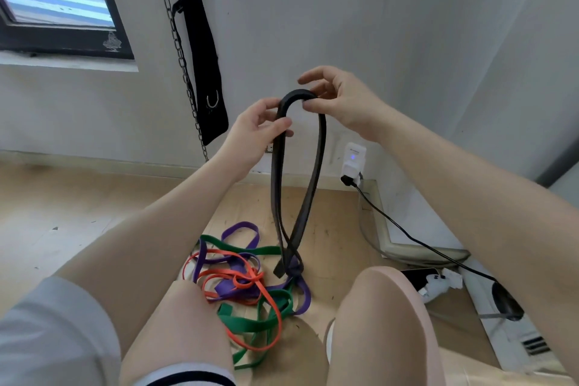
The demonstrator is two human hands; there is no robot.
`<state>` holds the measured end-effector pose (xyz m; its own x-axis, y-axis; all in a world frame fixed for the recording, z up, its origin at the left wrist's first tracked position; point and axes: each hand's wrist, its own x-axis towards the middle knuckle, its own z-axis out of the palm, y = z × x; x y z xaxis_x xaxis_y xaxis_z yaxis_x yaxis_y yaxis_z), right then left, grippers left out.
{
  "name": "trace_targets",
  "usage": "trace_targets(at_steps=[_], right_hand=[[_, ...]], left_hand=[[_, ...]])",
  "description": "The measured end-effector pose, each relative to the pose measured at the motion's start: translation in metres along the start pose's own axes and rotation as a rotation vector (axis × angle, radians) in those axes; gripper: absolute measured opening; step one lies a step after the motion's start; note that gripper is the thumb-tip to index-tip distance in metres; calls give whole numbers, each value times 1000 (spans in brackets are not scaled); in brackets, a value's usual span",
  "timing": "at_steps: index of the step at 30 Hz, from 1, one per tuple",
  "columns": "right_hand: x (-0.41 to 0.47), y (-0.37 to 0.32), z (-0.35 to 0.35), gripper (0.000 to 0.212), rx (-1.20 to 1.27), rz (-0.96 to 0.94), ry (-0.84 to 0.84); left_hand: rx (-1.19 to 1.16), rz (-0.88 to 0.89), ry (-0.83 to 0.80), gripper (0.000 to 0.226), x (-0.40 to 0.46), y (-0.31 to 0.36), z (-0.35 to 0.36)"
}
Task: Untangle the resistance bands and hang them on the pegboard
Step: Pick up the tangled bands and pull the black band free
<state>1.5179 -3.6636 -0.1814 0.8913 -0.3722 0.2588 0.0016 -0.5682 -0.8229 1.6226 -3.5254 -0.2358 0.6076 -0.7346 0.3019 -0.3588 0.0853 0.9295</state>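
From my head camera, I hold the black band (297,172) up in front of the wall, its top bend arched between my 2 hands. My left hand (257,131) pinches the band's left strand just below the bend, thumb across the front and fingers curled behind. My right hand (338,103) pinches the right end of the bend between thumb and fingertips, the other fingers lifted loosely above it. Both strands hang down from my hands and cross near the floor, where the band's lower end is knotted into the purple band (241,285). That knot sits at the right edge of the tangled pile (247,291), which lies on the wooden floor (62,213) between my knees, directly below my hands. In the pile, the orange band (266,298) and the green band (260,323) loop through the purple one. The white plug adapter (354,160) on the wall sits just right of the black band's hanging strands.
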Motion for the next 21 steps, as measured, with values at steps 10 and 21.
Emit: trace_targets(at_steps=[10,21], right_hand=[[-9,19,23,22,195,-34,105],[-12,24,26,13,-229,-154,102]], left_hand=[[-63,22,29,19,-4,-5,2],[5,19,-61,16,-6,-20,1]])
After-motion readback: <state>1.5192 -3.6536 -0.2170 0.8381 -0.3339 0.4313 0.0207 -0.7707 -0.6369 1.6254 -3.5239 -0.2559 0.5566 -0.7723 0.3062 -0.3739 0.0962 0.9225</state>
